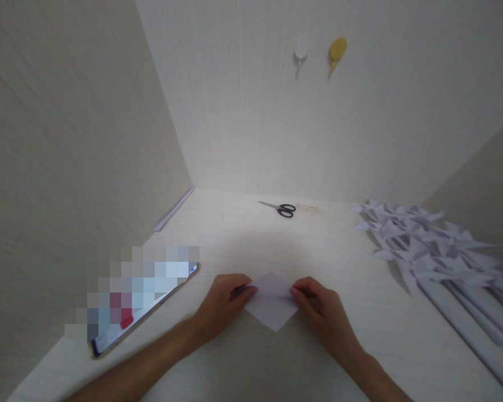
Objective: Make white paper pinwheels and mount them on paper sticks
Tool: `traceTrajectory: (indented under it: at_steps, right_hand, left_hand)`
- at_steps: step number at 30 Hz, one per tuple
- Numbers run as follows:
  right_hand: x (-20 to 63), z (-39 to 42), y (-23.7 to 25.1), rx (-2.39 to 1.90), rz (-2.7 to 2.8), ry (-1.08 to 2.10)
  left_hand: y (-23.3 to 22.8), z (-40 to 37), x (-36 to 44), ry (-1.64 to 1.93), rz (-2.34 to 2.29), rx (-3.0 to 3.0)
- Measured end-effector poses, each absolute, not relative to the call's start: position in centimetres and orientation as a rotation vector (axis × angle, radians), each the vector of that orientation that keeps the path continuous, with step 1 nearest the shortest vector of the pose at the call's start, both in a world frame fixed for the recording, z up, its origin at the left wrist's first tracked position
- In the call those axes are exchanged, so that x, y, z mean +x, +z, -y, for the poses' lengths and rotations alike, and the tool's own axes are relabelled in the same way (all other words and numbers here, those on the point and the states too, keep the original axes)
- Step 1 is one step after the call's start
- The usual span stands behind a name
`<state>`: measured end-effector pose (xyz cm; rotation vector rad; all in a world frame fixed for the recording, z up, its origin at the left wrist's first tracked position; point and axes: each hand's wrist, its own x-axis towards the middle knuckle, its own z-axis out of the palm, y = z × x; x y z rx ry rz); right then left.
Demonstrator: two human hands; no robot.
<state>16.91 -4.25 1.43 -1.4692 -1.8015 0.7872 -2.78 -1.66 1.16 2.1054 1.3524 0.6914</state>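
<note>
Two hands pinch one small sheet of paper on a pale worktop, with many finished paper pieces stacked at the right.

Going from largest to smallest: the worktop (243, 234) fills the near scene between pale walls; along its right side lies a heap of paper pinwheels on rolled paper sticks (436, 251), which I judge to be work already finished; at the near left a tablet (151, 304) lies flat, its screen blurred; at the near middle the sheet of paper (271, 301) lies as a diamond, flat and seemingly barely folded, so this piece looks just begun; the left hand (224, 301) has its fingers closed on the sheet's left corner and the right hand (321, 307) on its right corner; scissors (281, 209) rest well apart at the far side, untouched.
</note>
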Motion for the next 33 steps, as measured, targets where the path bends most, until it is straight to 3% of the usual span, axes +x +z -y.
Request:
traceTrajectory:
  at_steps: [17, 28, 33]
  right_hand:
    - [16.8, 3.7, 1.1, -1.311, 1.053, 1.375]
    - [15.5, 4.5, 1.4, -1.248, 1.039, 1.418]
    - [14.9, 5.1, 1.0, -1.438, 1.142, 1.204]
  left_hand:
    - [1.1, 2.8, -1.6, 0.659, -0.946, 1.252]
    - [1.5, 3.5, -0.9, 0.821, -1.194, 1.184]
    - [1.7, 4.1, -0.5, 0.846, -1.235, 1.266]
